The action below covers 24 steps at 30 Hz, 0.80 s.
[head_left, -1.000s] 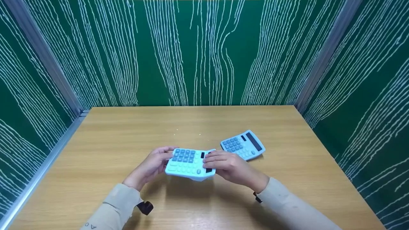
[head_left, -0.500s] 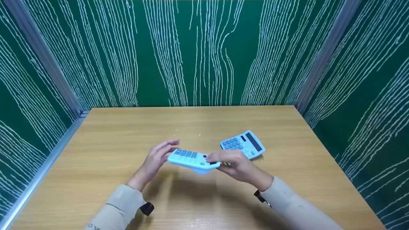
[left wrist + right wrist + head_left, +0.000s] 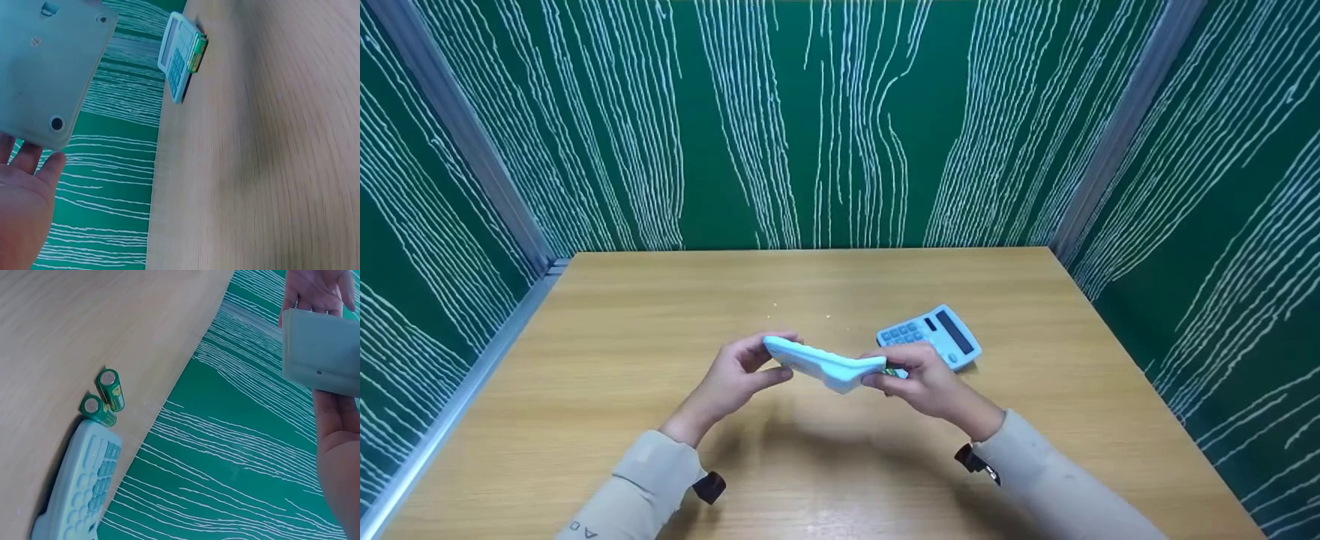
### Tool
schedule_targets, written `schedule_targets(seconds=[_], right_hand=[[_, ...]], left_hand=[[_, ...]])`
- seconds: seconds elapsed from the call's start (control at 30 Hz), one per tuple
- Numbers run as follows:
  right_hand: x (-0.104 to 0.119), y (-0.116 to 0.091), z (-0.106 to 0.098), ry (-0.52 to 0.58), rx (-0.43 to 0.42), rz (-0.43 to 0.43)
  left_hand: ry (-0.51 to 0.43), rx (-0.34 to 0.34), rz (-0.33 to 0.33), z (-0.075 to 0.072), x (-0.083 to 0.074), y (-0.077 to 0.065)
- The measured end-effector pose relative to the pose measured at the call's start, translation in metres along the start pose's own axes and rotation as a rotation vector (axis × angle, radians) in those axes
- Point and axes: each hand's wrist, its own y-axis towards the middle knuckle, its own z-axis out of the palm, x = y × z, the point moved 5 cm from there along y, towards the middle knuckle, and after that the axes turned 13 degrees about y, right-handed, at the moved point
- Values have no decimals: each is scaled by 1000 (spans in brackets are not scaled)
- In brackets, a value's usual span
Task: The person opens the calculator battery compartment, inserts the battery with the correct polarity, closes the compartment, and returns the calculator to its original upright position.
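Both hands hold a light blue calculator [image 3: 821, 365] above the table, tilted so that mostly its side edge shows in the head view. At its left end is my left hand [image 3: 735, 382], thumb on the underside and fingers on the far side. My right hand [image 3: 926, 381] pinches the right end between thumb and fingers. The left wrist view shows the calculator's back [image 3: 53, 73] with a screw and a round foot. A second light blue calculator [image 3: 952, 337] lies face up behind the right hand. Next to it are two green batteries [image 3: 112, 390], partly hidden by the hand in the head view.
The wooden table [image 3: 660, 300] is bounded by green panels [image 3: 840, 150] with white lines at the back and sides. A few tiny white specks [image 3: 828, 316] lie on the tabletop beyond the hands. Dark wrist straps [image 3: 709, 487] hang below the sleeves.
The held calculator has tipped from keys showing to edge-on, its left end raised. The left hand's thumb has come to its underside. The second calculator has stayed put.
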Motion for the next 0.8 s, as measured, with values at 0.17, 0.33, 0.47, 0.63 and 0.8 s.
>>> schedule_targets(seconds=[0.17, 0.33, 0.47, 0.63, 0.8], right_hand=[[-2, -2, -3, 23, -40, 130], [0, -1, -4, 59, -62, 181], [1, 2, -5, 96, -84, 199], [1, 5, -6, 120, -124, 237], [1, 8, -8, 177, -169, 260]], left_hand=[[5, -20, -14, 0, -1, 0], [-15, -35, -37, 0, -4, 1], [-26, -60, -65, -1, -6, 2], [-33, -82, -105, -1, -6, 1], [-31, -93, -133, 0, -7, 1]])
